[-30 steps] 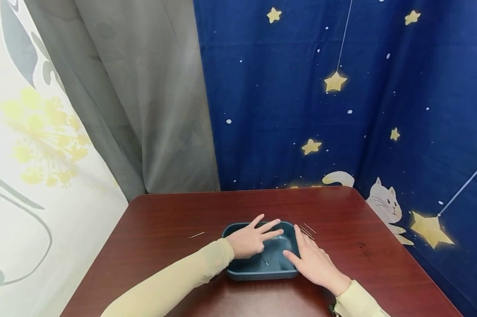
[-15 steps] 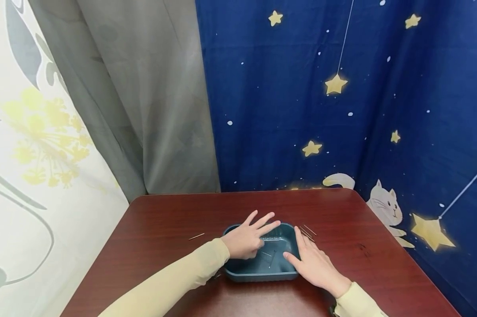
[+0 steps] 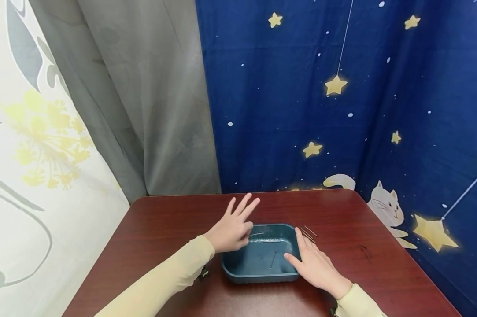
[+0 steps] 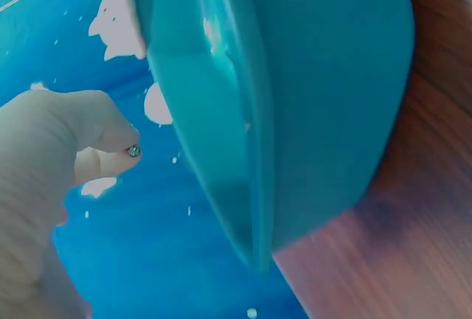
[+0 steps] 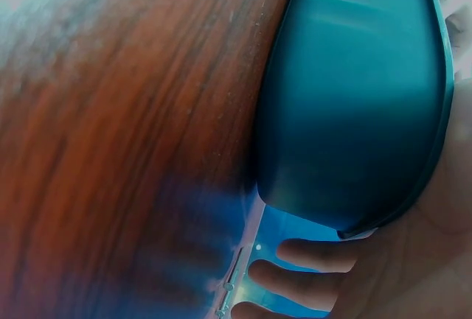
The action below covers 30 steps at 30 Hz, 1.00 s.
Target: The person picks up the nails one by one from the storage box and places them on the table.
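Observation:
In the head view my left hand (image 3: pixel 229 232) is raised over the left end of a dark teal plastic tray (image 3: pixel 258 278). Its thumb and index finger pinch a thin silver metal rod (image 3: pixel 256 234), the other fingers spread upward. The left wrist view shows the rod's small ridged end (image 4: pixel 134 150) between the fingertips. Another thin rod (image 3: pixel 273 260) lies on the tray floor. My right hand (image 3: pixel 319 266) rests against the tray's right side, thumb over the rim and fingers extended along the outside. In the right wrist view the palm touches the rim.
Several thin rods (image 3: pixel 307 235) lie on the reddish-brown table (image 3: pixel 175 220), just right of the tray by the right fingertips. Grey and starry blue curtains (image 3: pixel 282 110) hang behind the table. A dark wrist device (image 3: pixel 204 272) shows under the left sleeve.
Out of the tray, my left hand has risen up and to the left with one rod pinched. Earlier two rods showed on the tray floor. My right hand has stayed on the tray.

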### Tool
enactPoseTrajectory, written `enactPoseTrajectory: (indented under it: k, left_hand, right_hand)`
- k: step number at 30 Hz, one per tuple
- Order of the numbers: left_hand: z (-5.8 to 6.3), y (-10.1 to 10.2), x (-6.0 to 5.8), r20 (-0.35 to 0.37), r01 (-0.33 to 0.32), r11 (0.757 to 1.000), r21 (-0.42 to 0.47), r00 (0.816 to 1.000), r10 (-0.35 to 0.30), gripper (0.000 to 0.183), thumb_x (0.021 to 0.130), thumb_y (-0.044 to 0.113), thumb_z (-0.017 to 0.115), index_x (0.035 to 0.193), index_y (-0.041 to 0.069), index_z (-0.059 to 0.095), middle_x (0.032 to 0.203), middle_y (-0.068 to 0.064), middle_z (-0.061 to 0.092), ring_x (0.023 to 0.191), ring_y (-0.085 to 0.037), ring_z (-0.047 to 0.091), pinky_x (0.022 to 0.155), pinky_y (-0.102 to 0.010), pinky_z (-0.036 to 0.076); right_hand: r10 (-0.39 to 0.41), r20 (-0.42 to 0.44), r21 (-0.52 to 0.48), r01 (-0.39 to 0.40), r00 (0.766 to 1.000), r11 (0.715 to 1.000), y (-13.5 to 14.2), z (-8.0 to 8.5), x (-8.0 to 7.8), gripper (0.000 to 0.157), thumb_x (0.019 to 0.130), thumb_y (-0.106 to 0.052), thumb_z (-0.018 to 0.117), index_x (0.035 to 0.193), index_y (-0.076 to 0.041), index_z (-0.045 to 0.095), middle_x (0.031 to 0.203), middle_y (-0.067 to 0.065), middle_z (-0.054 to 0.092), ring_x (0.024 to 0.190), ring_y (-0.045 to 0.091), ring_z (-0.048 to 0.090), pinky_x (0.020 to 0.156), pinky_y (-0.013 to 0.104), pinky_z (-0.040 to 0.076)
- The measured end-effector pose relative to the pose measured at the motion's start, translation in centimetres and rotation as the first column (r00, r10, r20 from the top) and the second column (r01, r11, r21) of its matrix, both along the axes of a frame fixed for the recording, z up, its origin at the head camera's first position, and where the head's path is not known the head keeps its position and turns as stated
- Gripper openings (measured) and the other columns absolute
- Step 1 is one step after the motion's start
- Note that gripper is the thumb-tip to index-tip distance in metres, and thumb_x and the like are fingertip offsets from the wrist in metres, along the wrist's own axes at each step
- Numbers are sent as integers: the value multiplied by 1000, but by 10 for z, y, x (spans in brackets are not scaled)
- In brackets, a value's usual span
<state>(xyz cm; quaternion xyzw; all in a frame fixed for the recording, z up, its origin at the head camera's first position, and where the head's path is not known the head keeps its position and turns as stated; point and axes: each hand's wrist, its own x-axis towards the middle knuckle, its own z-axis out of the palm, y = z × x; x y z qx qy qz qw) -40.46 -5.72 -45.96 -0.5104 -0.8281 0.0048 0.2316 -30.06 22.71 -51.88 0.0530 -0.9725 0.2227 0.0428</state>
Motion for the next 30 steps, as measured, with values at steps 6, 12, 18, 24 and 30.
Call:
enactPoseTrajectory:
  k: [6, 12, 18, 24, 30]
  left_hand:
    - [7, -29, -4, 36, -101, 993, 57, 994, 99, 13, 84, 24, 73, 74, 26, 64, 168, -10, 3, 152, -38, -7, 112, -71, 9]
    - [12, -61, -9, 52, -177, 971, 161, 984, 170, 14, 80, 23, 78, 72, 26, 67, 166, -15, 18, 152, -41, 2, 110, -73, 13]
    - [10, -95, -11, 174, -318, 920, 229, 943, 283, 24, 79, 19, 79, 66, 28, 61, 163, -17, 25, 153, -39, 1, 110, -75, 11]
    - [-4, -121, -10, 299, -426, 875, 229, 887, 353, 30, 78, 15, 78, 61, 31, 59, 162, -19, 25, 152, -41, 0, 107, -78, 10]
    - [-27, -136, -10, 363, -498, 846, 192, 837, 410, 32, 74, 13, 79, 57, 31, 58, 159, -22, 31, 150, -48, 5, 103, -81, 13]
  right_hand:
    - [-2, 16, -13, 2, 1000, 1000, 0, 1, 2, 97, 94, -62, 58, 161, -5, 16, 160, 20, 30, 143, 42, 35, 101, 71, 36]
    - [-7, 17, -15, 7, 1000, 1000, 0, 0, 2, 97, 94, -61, 58, 162, -5, 16, 160, 19, 32, 142, 41, 36, 100, 70, 36]
    - [-9, 15, -7, 9, 1000, 1000, -2, 1, 2, 97, 95, -60, 59, 161, -5, 16, 159, 20, 34, 142, 41, 37, 100, 70, 37]
    - [-12, 29, -15, 12, 1000, 1000, -2, 4, 3, 97, 95, -60, 58, 162, -5, 15, 159, 20, 33, 142, 41, 36, 101, 71, 35]
    - [-16, 37, -14, 17, 999, 1000, -2, 5, 3, 97, 95, -60, 58, 162, -6, 14, 159, 20, 33, 142, 41, 37, 101, 71, 35]
